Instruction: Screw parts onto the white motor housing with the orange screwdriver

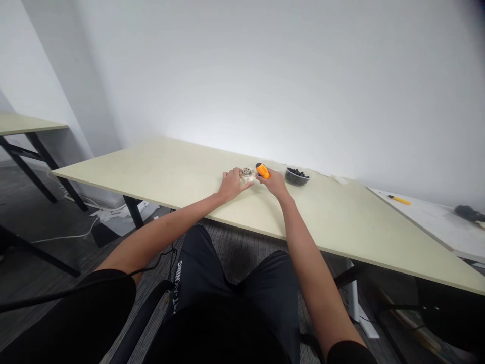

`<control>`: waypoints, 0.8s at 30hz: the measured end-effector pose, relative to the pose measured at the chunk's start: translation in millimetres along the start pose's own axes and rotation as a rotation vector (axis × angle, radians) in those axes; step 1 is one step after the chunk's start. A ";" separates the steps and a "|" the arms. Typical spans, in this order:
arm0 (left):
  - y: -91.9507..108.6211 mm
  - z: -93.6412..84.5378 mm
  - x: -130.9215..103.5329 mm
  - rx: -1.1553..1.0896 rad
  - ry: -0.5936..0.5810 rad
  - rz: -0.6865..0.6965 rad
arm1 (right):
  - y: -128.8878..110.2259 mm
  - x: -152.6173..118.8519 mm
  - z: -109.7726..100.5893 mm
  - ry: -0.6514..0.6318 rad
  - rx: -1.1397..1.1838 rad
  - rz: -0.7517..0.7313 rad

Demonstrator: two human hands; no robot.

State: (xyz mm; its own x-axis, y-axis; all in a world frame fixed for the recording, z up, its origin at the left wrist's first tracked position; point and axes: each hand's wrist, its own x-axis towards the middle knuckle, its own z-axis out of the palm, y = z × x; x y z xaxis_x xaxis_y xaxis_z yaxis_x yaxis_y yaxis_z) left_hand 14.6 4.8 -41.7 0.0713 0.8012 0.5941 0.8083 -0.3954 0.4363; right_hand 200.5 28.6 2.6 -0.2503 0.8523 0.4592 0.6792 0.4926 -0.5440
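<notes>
Here, the right fingers (270, 178) pinch an orange-handled tool (262, 170), bare tabletop (329, 217) open between them and the near edge

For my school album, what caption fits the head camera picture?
Left hand on pale part, right hand gripping orange-handled tool.

There are two hands, one left hand (230, 187) and one right hand (276, 185); one orange-handled tool (262, 171); one whitish part (248, 177); one bowl (296, 181); black pieces (297, 172) too small and many to count; one yellow tool (399, 199); one dark object (469, 213); and three surfaces: one long (182, 177), one left (28, 123), one white (428, 220).
</notes>
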 end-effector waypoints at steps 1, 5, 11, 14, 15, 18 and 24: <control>0.4 -0.8 0.0 -0.013 -0.005 -0.009 | -0.5 -0.2 -0.3 0.001 -0.004 -0.002; 1.9 -3.4 -0.4 -0.056 -0.030 -0.039 | -2.5 -1.2 -0.7 0.006 -0.014 -0.003; 1.6 -3.7 0.0 -0.069 -0.016 -0.044 | -5.1 -2.8 -0.4 0.017 -0.002 -0.003; 2.1 -4.3 0.1 -0.075 -0.023 -0.047 | -5.2 -3.1 -0.2 0.020 0.000 0.001; 2.4 -4.8 0.0 -0.078 -0.026 -0.046 | -5.1 -3.0 0.1 0.022 0.000 0.002; 3.8 -6.3 -0.3 -0.084 -0.033 -0.059 | -4.1 -2.5 1.7 0.027 -0.002 0.002; 4.5 -6.3 0.1 -0.091 -0.035 -0.071 | -1.8 -1.8 4.4 0.028 -0.002 0.000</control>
State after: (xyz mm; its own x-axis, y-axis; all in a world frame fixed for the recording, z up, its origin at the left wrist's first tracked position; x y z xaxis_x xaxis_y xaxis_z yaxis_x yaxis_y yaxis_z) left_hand 14.6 0.3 -35.4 0.0375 0.8433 0.5361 0.7560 -0.3748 0.5367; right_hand 196.7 26.9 -0.3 -0.2310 0.8469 0.4789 0.6805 0.4924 -0.5427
